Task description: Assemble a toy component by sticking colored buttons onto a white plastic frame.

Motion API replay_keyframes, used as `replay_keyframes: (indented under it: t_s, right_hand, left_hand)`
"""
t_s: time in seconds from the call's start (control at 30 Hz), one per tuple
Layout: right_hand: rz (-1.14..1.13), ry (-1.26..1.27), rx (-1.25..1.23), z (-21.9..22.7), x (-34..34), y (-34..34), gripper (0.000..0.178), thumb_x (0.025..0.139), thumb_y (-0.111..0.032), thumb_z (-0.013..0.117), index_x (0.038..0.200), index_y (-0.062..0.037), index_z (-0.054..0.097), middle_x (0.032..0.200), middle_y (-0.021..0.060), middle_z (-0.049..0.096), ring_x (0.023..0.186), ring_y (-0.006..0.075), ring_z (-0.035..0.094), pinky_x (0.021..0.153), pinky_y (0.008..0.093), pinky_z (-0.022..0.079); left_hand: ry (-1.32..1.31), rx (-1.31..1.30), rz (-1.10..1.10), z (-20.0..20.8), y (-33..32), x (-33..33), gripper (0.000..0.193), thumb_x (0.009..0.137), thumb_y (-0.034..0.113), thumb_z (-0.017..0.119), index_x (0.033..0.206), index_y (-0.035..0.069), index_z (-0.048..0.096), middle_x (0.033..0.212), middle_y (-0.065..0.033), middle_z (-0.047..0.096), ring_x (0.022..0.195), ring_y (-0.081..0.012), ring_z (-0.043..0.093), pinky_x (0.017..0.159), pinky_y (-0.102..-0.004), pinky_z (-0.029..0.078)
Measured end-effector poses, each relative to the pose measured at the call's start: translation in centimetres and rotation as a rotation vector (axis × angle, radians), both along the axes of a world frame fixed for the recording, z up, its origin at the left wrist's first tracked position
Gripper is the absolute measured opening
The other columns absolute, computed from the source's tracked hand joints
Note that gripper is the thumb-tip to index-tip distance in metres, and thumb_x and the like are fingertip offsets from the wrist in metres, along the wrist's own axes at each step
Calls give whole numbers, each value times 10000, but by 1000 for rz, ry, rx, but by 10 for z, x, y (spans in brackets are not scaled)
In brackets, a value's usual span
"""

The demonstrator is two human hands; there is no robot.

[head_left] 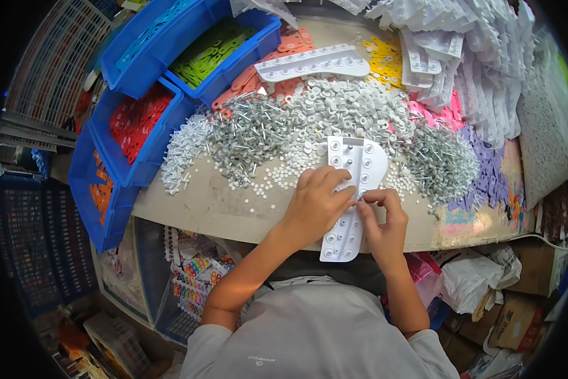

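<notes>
Beige tabletop (170,211) has blue bins (152,142) of coloured pieces (214,50) at left. White strip (342,230) runs near-far, broad end far; left hand (317,203) touches it, grip unclear; right hand (386,226) pinches fingertips together.

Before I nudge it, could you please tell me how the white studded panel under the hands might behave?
The white studded panel is probably stiff, as its raised walls run straight. Pushed toward the body, it could tip, since its near end reaches past the table edge. Its glossy surface may slide easily.
</notes>
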State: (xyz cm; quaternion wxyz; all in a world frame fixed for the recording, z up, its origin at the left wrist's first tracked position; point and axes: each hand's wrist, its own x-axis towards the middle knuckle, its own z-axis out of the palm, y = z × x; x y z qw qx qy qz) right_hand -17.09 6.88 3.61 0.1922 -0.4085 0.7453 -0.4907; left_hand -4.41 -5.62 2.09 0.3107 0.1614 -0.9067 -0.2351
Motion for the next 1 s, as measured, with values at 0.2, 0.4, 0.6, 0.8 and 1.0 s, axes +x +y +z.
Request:
replay_keyframes:
  t_s: [0.2,0.4,0.6,0.8,1.0]
  right_hand:
    - [145,174,11,0,-1,-3,127,806,46,712,896,4,633,882,99,662,868,255,602,787,341,488]
    - [239,400,-49,-5,-3,-3,163,758,63,715,888,-8,647,894,102,666,857,289,579,775,363,481]
    - [286,470,-23,14,-8,-3,174,782,44,706,940,-15,662,918,114,650,861,293,573,801,386,464]
    - [-59,498,76,5,-42,4,114,872,-17,666,984,-1,645,929,130,636,915,311,564,806,410,450]
    - [-141,651,193,-3,-73,-1,80,897,-64,655,963,-24,632,917,122,617,924,319,551,846,420,423]
  left_hand:
    - [42,92,397,7,-19,48,160,883,71,668,1038,76,705,1014,-72,664,976,-275,592,896,-410,384]
    - [-64,3,609,5,-47,75,89,889,81,689,976,67,691,899,-54,670,914,-250,598,841,-379,402]
    - [-54,-88,526,2,-59,56,128,847,77,718,973,89,706,889,-29,654,906,-237,581,868,-384,391]
    - [-220,-184,514,-6,-75,36,180,793,75,749,965,122,719,944,-34,585,973,-240,549,888,-401,376]
    - [-184,-162,514,-9,-78,34,116,810,85,737,912,119,694,955,-32,574,978,-251,543,887,-400,368]
